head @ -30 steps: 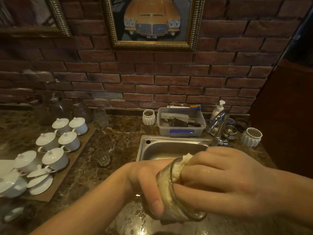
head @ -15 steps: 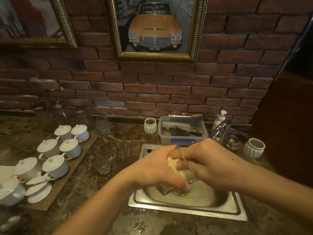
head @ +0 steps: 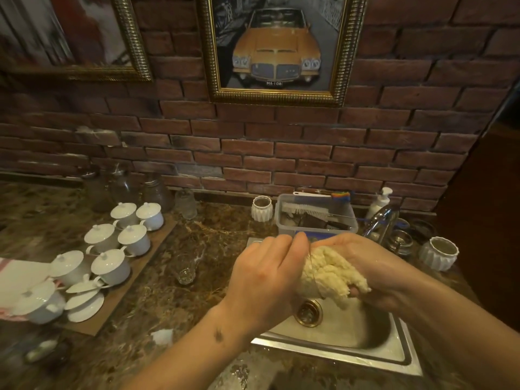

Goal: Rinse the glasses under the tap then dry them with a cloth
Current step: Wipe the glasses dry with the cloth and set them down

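Table (head: 213,249): one glass (head: 185,270) stands apart, state unclear. Sink (head: 337,330): tap (head: 380,220) not visibly running. Left hand (head: 264,280) grips second glass (head: 311,273) above sink; right hand (head: 374,266) holds cloth (head: 329,273) inside it. Drying underway.

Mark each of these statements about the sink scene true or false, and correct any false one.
1. The left hand holds a glass over the sink. True.
2. The right hand grips a green sponge. False: it grips a cream cloth.
3. Water runs from the tap. False: no stream shows.
4. A small empty glass stands on the counter left of the sink. True.
5. The lidded white cups sit inside the sink. False: they stand on a board at the left.
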A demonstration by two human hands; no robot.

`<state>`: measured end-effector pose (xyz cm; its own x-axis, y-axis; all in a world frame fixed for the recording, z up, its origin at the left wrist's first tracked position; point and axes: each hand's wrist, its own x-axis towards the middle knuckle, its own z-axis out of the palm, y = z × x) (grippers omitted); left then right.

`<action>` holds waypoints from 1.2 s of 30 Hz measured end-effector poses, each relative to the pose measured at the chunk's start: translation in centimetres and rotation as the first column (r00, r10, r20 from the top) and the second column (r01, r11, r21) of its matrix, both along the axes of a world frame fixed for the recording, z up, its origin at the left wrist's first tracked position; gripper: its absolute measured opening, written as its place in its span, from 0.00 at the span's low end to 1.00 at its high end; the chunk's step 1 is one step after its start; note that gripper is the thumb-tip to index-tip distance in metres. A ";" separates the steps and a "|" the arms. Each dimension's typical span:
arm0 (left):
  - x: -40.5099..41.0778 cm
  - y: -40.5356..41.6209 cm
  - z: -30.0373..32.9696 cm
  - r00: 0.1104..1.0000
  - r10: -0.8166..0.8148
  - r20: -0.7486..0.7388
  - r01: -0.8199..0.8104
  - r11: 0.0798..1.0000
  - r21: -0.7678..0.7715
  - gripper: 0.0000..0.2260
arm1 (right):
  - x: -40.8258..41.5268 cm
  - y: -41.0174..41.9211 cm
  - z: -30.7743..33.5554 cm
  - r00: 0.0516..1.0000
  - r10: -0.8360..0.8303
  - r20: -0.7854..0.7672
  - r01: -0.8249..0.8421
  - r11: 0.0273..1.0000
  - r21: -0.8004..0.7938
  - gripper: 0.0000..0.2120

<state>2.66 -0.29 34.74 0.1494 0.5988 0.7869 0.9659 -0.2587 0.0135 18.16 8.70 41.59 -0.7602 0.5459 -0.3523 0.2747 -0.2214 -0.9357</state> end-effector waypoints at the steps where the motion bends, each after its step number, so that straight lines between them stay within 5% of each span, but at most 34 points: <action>1: 0.0 -0.1 -0.2 1.000 -0.004 -0.001 0.004 1.000 -0.002 0.25 | 0.1 0.0 -0.6 1.000 -0.006 -0.023 0.005 0.999 -0.051 0.10; 5: -0.7 -1.1 -2.0 0.979 -0.040 0.201 0.065 0.991 -0.119 0.33 | 1.4 0.1 -2.4 0.986 -0.159 -0.056 0.142 0.963 -0.229 0.13; 8: -0.7 -2.3 -3.2 0.807 0.117 0.579 0.109 0.934 -0.341 0.37 | 2.6 0.2 -3.0 0.948 -0.296 -0.117 0.253 0.923 -0.291 0.12; 11: 0.1 -3.3 -5.2 0.631 0.255 0.733 0.137 0.893 -0.429 0.37 | 3.1 0.0 -4.7 0.957 -0.277 -0.084 0.252 0.940 -0.231 0.21; 13: 0.8 -3.9 -6.1 0.621 0.296 0.726 0.142 0.868 -0.475 0.37 | 3.3 -0.4 -6.4 0.978 -0.211 0.003 0.209 0.965 -0.156 0.27; 17: 1.8 -4.5 -7.7 0.640 0.323 0.697 0.180 0.819 -0.545 0.35 | 3.6 -1.3 -8.6 0.997 0.028 0.067 -0.028 1.000 0.011 0.20; 20: 1.8 -5.0 -9.2 0.594 0.384 0.707 0.186 0.789 -0.585 0.36 | 3.7 -1.5 -9.6 0.979 0.140 0.147 -0.160 0.977 0.138 0.25; 27: 0.0 -7.3 -13.0 0.294 0.470 0.833 0.194 0.824 -0.533 0.35 | 4.1 -2.1 -15.1 0.982 -0.098 0.163 0.084 0.992 0.091 0.25; 31: -2.3 -7.9 -14.6 0.206 0.476 0.855 0.125 0.854 -0.505 0.33 | 3.7 -3.3 -17.9 0.960 -0.175 0.220 0.188 0.981 -0.039 0.21; 36: -6.2 -7.6 -17.0 0.186 0.567 0.802 0.022 0.814 -0.581 0.38 | 3.1 -4.3 -21.7 0.915 -0.152 0.374 0.195 0.977 -0.081 0.40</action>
